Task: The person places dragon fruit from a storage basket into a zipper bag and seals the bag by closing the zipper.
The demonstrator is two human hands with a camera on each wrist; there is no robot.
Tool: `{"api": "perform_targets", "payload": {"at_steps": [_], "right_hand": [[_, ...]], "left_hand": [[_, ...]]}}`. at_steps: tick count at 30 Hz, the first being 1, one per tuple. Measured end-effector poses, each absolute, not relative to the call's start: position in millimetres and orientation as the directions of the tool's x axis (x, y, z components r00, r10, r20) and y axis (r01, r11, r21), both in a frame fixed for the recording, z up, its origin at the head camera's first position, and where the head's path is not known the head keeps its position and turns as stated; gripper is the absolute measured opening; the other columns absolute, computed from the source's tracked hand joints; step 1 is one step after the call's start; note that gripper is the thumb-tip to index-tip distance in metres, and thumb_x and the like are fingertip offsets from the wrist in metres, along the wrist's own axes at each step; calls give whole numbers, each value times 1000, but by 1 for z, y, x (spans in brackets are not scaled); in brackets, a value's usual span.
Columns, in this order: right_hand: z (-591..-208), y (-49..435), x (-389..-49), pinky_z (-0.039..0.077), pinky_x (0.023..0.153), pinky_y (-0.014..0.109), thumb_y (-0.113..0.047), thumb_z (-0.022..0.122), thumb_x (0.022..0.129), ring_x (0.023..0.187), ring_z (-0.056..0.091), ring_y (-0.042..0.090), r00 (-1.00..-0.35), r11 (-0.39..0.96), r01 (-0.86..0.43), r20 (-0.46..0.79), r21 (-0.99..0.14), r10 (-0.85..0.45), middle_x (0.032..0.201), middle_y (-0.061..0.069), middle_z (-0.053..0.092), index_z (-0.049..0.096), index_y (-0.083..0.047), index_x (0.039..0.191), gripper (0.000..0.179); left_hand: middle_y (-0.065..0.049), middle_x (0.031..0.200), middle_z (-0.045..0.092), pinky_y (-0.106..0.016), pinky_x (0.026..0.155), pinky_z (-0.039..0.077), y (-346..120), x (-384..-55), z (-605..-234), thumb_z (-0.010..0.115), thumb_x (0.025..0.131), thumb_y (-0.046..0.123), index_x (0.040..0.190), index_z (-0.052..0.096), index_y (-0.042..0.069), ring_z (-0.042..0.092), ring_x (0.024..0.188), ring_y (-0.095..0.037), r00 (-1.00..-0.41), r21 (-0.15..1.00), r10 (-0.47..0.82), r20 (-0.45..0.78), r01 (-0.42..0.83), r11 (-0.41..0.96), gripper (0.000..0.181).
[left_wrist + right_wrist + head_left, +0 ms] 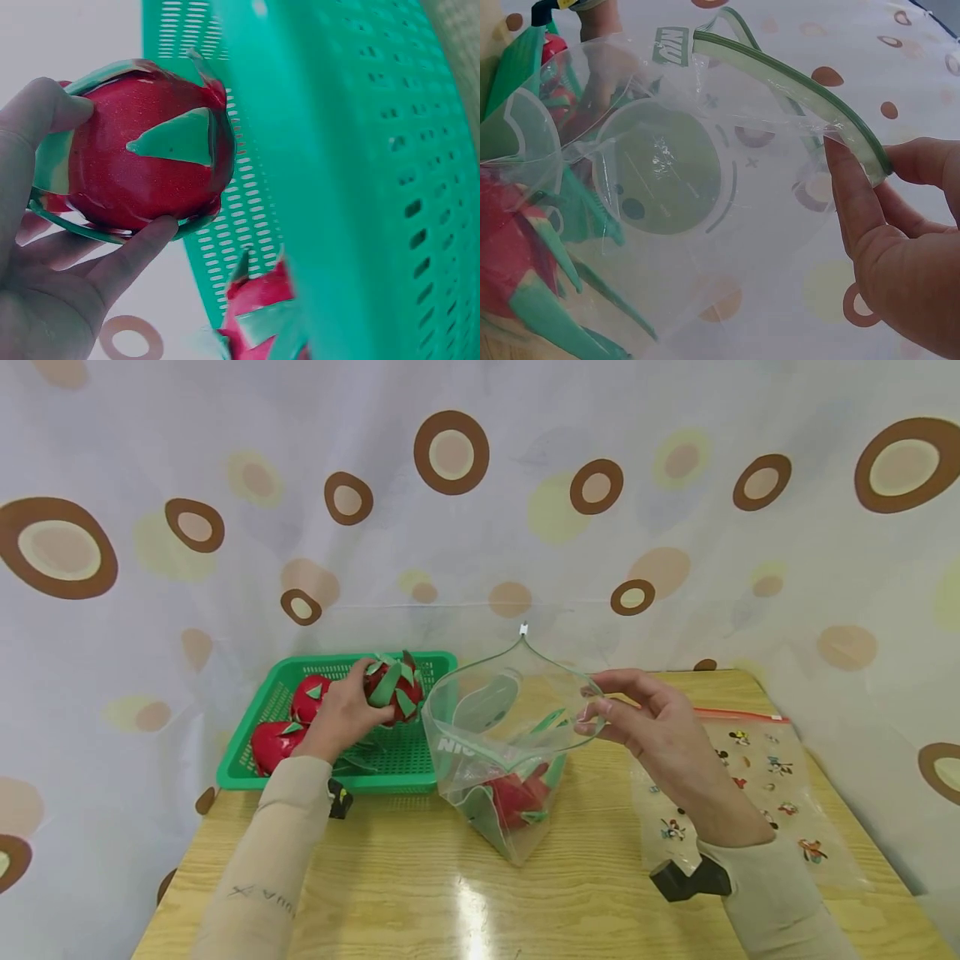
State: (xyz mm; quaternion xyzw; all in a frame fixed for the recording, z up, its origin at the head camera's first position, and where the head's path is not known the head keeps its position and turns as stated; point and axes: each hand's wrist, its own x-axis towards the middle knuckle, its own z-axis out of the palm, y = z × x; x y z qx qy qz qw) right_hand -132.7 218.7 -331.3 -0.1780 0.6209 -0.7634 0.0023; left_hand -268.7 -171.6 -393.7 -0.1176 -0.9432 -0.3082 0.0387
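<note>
Patterned cloth hangs beyond both hands; the wooden desk lies below them. Green basket: under and around the left hand, its far rim beyond the fingers. Flat printed bag, red zip strip at its far end: on the desk, beneath and to the right of the right hand. Clear zip bag: standing between the hands, mouth spread wide. Left hand: thumb and fingers clamped round a dragon fruit with green scales, held over the basket; cannot tell whether its underside touches the basket floor. Right hand: thumb and fingers pinched together on the near-right rim of the clear zip bag. Second dragon fruit: low inside that bag, to the left of and below the right hand. Two more, the front fruit and the rear fruit, sit in the basket just left of the left hand. White slider: at the bag's far corner, beyond both hands. Progress, judged by count: one fruit bagged, one in hand, two seen in the basket; bag not yet closed. Work appears early, perhaps a quarter done.
</note>
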Motion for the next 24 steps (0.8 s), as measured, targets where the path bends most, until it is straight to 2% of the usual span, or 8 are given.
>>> {"api": "perform_targets", "payload": {"at_steps": [3,11,18,24], "right_hand": [[-331,219,-132,58,87,33,-3,57,99,93,68,14,-942,-211,-212,257,-954,-216,120,9,60,52,6,127,30],[-331,219,-132,58,87,32,-3,56,99,93,68,14,-940,-222,-210,259,-952,-221,119,6,61,54,4,125,27],[-332,218,-133,58,87,33,-3,56,99,93,68,14,-938,-229,-211,263,-950,-226,118,7,61,54,3,125,26],[-331,218,-133,58,88,33,-3,56,99,94,68,14,-938,-232,-206,260,-951,-229,119,8,60,52,5,125,28]], "left_hand": [[-21,117,65,-46,80,58,-173,-265,-388,74,84,25,148,33,9,65,99,-32,-966,579,193,174,259,773,77],[-21,124,63,-37,68,54,-176,-255,-372,74,85,33,153,28,12,64,86,-29,-973,611,140,184,225,759,84],[-15,139,58,-39,75,55,-179,-242,-357,74,86,31,151,32,12,67,105,-31,-965,665,112,237,245,705,80],[-12,123,68,-42,79,56,-178,-233,-340,74,86,35,141,46,10,71,102,-28,-960,706,82,267,252,661,66]]}}
